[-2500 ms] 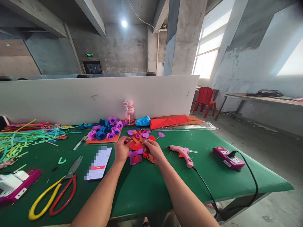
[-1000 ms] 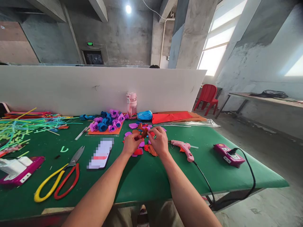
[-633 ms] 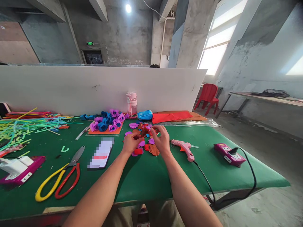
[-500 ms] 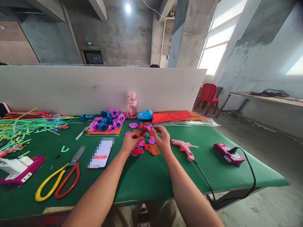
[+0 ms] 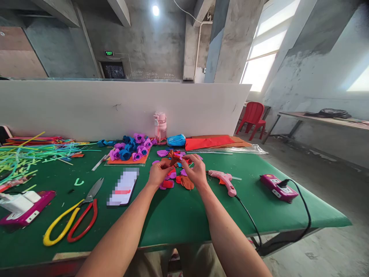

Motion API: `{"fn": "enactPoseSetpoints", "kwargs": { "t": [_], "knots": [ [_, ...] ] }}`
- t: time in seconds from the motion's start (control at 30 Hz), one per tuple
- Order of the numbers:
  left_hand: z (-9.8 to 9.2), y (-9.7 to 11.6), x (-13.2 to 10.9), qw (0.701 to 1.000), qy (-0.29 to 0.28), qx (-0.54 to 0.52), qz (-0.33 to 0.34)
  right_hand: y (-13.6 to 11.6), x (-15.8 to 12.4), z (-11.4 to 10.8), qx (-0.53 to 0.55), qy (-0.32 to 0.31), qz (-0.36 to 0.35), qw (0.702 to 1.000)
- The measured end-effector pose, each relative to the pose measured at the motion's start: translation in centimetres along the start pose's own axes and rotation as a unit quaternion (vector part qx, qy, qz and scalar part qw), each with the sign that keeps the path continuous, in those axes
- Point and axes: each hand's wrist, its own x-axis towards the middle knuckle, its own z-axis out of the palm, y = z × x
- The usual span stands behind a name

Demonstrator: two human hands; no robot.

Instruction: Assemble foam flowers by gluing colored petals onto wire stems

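Between the thumb and fingers of my left hand point(image 5: 158, 174) is a brown paper flower piece point(image 5: 174, 157) with folded petals, held above the table. My right hand point(image 5: 197, 170) is just to its right, thumb and forefinger curled together in a pinch. Whatever those fingertips hold is too small to make out. Loose paper petals lie under and around both hands: a brown petal point(image 5: 187, 182), a red petal point(image 5: 168, 184) and several purple ones. A pink glue gun point(image 5: 226, 181) rests on its side to the right of my right hand.
Finished purple and blue paper flowers point(image 5: 131, 148) lie behind a phone point(image 5: 123, 186). Scissors point(image 5: 86, 207) and colourful stems point(image 5: 43, 152) are at left. A pink bottle point(image 5: 160, 127), blue pack point(image 5: 176, 140) and red sheet point(image 5: 209, 142) line the white partition point(image 5: 86, 107). A power strip point(image 5: 278, 187) sits right.
My right hand has moved slightly left, bringing its fingertips closer to the brown flower piece. My left hand keeps its hold in nearly the same place.
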Motion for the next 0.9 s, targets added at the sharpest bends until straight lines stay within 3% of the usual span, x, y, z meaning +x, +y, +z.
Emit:
{"fn": "enactPoseSetpoints", "kwargs": {
  "t": [0.57,0.9],
  "knots": [
    [0.1,0.2,-0.1,0.998,-0.013,0.033,0.044,1.0,0.2,0.1,-0.012,-0.002,0.002,1.0],
    [0.1,0.5,-0.1,0.998,-0.015,0.034,0.053,0.8,0.2,-0.2,-0.03,-0.035,0.008,0.999]
  ]
}}
